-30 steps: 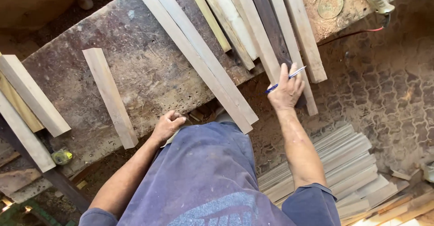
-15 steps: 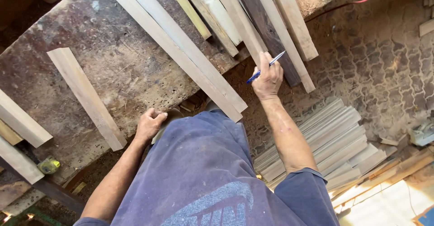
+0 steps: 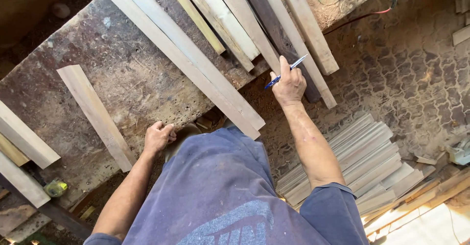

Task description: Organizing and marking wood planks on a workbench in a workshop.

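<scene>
Head view, right hand [image 3: 289, 84] grip closed on blue pen [image 3: 285, 72] over wooden slats [image 3: 293, 39], left hand [image 3: 158, 138] curled empty on workbench [image 3: 122, 78] edge

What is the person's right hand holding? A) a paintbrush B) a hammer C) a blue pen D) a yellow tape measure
C: the right hand grips a blue pen between its fingers, up against the wooden boards that stick out over the edge of the workbench.
</scene>
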